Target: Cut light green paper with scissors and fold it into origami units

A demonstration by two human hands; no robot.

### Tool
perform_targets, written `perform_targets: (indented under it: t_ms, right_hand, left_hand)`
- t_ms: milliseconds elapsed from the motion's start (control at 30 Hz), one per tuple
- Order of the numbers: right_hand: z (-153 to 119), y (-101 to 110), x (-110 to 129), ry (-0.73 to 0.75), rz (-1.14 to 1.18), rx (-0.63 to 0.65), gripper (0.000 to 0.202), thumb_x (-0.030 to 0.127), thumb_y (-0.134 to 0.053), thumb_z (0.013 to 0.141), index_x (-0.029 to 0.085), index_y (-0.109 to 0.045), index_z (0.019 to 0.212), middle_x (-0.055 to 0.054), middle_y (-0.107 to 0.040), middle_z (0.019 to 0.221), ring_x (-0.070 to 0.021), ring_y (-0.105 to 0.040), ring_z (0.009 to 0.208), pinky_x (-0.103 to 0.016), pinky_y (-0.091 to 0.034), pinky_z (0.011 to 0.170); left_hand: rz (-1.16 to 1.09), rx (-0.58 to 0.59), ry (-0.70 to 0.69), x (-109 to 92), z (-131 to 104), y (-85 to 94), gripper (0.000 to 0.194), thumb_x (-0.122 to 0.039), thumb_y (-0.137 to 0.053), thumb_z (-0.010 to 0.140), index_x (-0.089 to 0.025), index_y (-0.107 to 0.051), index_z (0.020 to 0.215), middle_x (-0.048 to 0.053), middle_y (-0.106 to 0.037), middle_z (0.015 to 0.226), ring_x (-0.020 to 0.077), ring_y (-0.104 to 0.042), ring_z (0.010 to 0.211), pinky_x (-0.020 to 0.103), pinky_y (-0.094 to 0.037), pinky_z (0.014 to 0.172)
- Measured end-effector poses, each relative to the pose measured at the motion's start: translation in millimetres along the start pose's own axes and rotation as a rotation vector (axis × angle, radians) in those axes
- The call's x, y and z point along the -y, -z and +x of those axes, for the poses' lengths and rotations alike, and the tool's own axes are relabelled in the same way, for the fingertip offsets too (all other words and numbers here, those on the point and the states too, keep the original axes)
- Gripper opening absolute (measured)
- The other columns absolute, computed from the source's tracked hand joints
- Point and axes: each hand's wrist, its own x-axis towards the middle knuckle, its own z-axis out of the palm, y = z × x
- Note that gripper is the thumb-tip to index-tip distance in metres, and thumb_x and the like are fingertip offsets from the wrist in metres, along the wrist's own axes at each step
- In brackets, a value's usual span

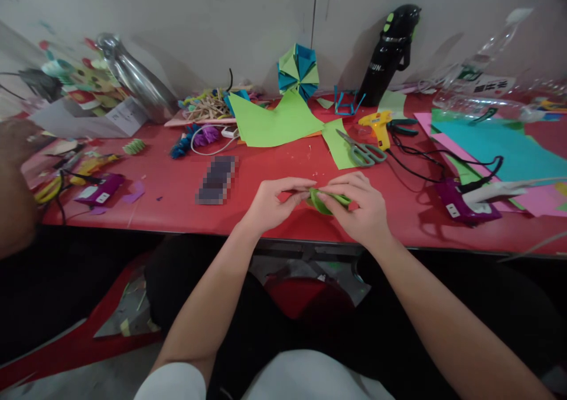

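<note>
A small piece of folded green paper (pixel 322 204) is held between my two hands, just above the front part of the red table. My left hand (pixel 278 202) pinches its left end between thumb and fingers. My right hand (pixel 359 204) grips the other side, its fingers over the top and the thumb in front, so part of the paper is hidden. Beyond my hands lie grey-green handled scissors (pixel 364 153), resting partly on a light green paper strip (pixel 337 140). Larger light green sheets (pixel 277 121) lie farther back.
On the red table (pixel 177 218), a phone (pixel 217 179) lies left of my hands. A yellow glue gun (pixel 376 127) and purple power strip (pixel 467 202) with cables are at right. A black bottle (pixel 390 57) and blue-green paper ornament (pixel 298 72) stand behind. Another person's arm (pixel 15 187) is at left.
</note>
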Motion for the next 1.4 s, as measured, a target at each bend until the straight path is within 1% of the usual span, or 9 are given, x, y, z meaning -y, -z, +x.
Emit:
perform_targets:
  t_ms: [200, 467, 633, 767, 900, 1100, 1200, 1333, 1400]
  right_hand:
    - [-0.4, 0.1, 0.3, -0.005, 0.024, -0.004, 0.006, 0.02, -0.074, 0.087, 0.025, -0.075, 0.09, -0.004, -0.074, 0.089, -0.0199, -0.065, 0.082, -0.039, -0.047, 0.079]
    - [-0.5, -0.7, 2.8, 0.014, 0.038, -0.007, 0.009, 0.018, -0.075, 0.086, 0.026, -0.075, 0.088, -0.003, -0.075, 0.089, -0.0202, -0.066, 0.084, -0.04, -0.046, 0.08]
    - [0.1, -0.4, 5.7, 0.024, 0.039, -0.005, 0.008, 0.017, -0.074, 0.086, 0.025, -0.075, 0.088, -0.004, -0.075, 0.088, -0.0204, -0.066, 0.084, -0.041, -0.046, 0.079]
    - [0.2, -0.6, 5.5, 0.022, 0.035, -0.001, 0.008, 0.018, -0.074, 0.086, 0.025, -0.075, 0.088, -0.004, -0.075, 0.088, -0.0206, -0.066, 0.084, -0.041, -0.047, 0.079]
    - [-1.0, -1.3, 4.4, 0.029, 0.032, -0.003, 0.008, 0.018, -0.074, 0.086, 0.025, -0.075, 0.088, -0.004, -0.075, 0.087, -0.0202, -0.065, 0.083, -0.041, -0.046, 0.079]
    - [-1.6, -0.6, 4.0, 0.02, 0.025, 0.016, 0.007, 0.018, -0.073, 0.087, 0.025, -0.075, 0.088, -0.003, -0.074, 0.088, -0.0201, -0.065, 0.084, -0.04, -0.046, 0.08]
    - [-1.0, 0.7, 3.3, 0.002, 0.03, 0.028, 0.006, 0.02, -0.073, 0.088, 0.025, -0.075, 0.087, -0.003, -0.073, 0.085, -0.0194, -0.064, 0.081, -0.04, -0.045, 0.079]
    - [-0.3, 2.0, 1.8, -0.048, 0.048, 0.032, 0.003, 0.023, -0.074, 0.088, 0.026, -0.075, 0.086, -0.001, -0.068, 0.077, -0.0173, -0.059, 0.073, -0.038, -0.043, 0.073]
    - [-0.2, 2.3, 0.9, -0.062, 0.065, 0.033, 0.003, 0.023, -0.074, 0.088, 0.026, -0.075, 0.087, -0.001, -0.067, 0.076, -0.017, -0.059, 0.071, -0.038, -0.043, 0.072]
  left_hand:
    - [0.016, -0.009, -0.029, -1.3, -2.5, -2.6, 0.033, -0.011, -0.062, 0.09, -0.024, -0.074, 0.118, 0.003, -0.079, 0.109, 0.0169, -0.077, 0.097, 0.029, -0.063, 0.09]
    - [0.149, -0.032, -0.157, 5.0, -5.4, -5.6, 0.04, -0.003, -0.056, 0.088, -0.024, -0.071, 0.119, 0.002, -0.079, 0.11, 0.0149, -0.078, 0.093, 0.024, -0.063, 0.088]
    - [0.213, -0.054, -0.21, 4.4, -4.5, -6.6, 0.039, -0.002, -0.056, 0.089, -0.023, -0.071, 0.117, 0.0, -0.08, 0.105, 0.0134, -0.078, 0.091, 0.022, -0.062, 0.086]
    - [0.279, -0.058, -0.204, 3.4, -4.4, -6.3, 0.034, -0.005, -0.057, 0.09, -0.024, -0.072, 0.114, 0.0, -0.08, 0.104, 0.0142, -0.078, 0.091, 0.024, -0.062, 0.086]
    - [0.309, -0.05, -0.186, 3.7, -5.0, -5.9, 0.036, -0.005, -0.056, 0.09, -0.024, -0.071, 0.115, 0.0, -0.08, 0.103, 0.014, -0.078, 0.089, 0.024, -0.062, 0.085]
    - [0.213, 0.008, -0.125, 1.4, -4.9, -5.5, 0.045, 0.003, -0.05, 0.086, -0.022, -0.066, 0.12, 0.0, -0.079, 0.105, 0.0133, -0.077, 0.094, 0.022, -0.061, 0.086]
    - [0.154, 0.039, -0.098, -4.3, -3.6, -2.4, 0.038, -0.001, -0.053, 0.088, -0.021, -0.066, 0.118, 0.001, -0.078, 0.102, 0.0142, -0.076, 0.096, 0.025, -0.061, 0.088]
    - [0.088, 0.1, -0.132, -13.3, -1.2, 3.1, 0.017, -0.015, -0.062, 0.093, -0.02, -0.069, 0.107, 0.004, -0.077, 0.101, 0.0151, -0.073, 0.094, 0.028, -0.059, 0.089]
    - [0.078, 0.106, -0.146, -14.8, -0.4, 3.8, 0.015, -0.022, -0.066, 0.092, -0.02, -0.07, 0.107, 0.005, -0.077, 0.1, 0.0157, -0.073, 0.092, 0.029, -0.059, 0.089]
